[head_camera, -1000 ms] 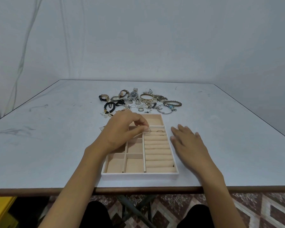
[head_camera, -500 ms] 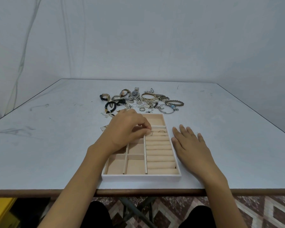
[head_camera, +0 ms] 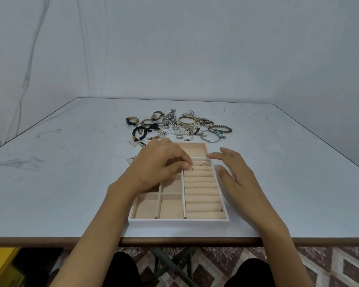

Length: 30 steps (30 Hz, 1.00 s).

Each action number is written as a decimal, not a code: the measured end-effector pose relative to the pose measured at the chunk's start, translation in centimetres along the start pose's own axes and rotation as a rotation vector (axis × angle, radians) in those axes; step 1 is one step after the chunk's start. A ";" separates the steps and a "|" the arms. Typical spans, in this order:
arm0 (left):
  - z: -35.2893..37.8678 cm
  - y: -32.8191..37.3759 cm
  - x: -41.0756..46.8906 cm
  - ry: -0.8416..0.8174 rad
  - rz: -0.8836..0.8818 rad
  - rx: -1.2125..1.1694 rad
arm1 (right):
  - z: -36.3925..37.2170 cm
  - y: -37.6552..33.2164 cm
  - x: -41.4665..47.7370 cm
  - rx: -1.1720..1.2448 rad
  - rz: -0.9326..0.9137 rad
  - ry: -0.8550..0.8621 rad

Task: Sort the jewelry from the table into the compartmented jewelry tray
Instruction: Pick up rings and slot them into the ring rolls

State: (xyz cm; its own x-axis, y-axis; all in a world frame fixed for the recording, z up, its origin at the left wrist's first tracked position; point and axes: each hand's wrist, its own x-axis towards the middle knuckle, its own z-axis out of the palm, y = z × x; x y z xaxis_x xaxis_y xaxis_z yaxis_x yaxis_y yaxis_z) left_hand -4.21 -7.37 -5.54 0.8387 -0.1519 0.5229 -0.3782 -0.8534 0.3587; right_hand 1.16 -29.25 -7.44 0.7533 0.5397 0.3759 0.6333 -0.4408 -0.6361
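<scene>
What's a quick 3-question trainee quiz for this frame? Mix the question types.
1. True or false: the right hand grips a wristwatch.
2. Where does the left hand hold the ring it pinches? A) at the far end of the ring rolls in the jewelry tray B) in the near-left square compartment C) on the floor
3. Fill in: the unsorted jewelry pile lies ___ the tray on the table.
Key: 1 false, it is open and holds nothing; 2 A; 3 beyond.
</scene>
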 end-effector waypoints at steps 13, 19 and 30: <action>0.1 0.0 0.1 -0.020 -0.028 0.018 | -1.0 -2.4 2.9 -0.372 -0.057 -0.085; 0.2 0.0 0.2 -0.015 -0.072 -0.007 | -0.8 -3.6 4.1 -0.657 -0.136 -0.211; 0.2 0.1 0.2 -0.013 -0.060 0.076 | 0.2 -2.6 2.9 -0.546 -0.083 -0.218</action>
State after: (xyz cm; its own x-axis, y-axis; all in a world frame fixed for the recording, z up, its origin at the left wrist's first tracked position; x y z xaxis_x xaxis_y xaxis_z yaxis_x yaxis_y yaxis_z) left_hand -4.03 -7.60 -5.59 0.8643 -0.1052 0.4918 -0.2963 -0.8967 0.3289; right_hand 1.67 -26.37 -4.81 0.6799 0.6978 0.2253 0.7319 -0.6646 -0.1504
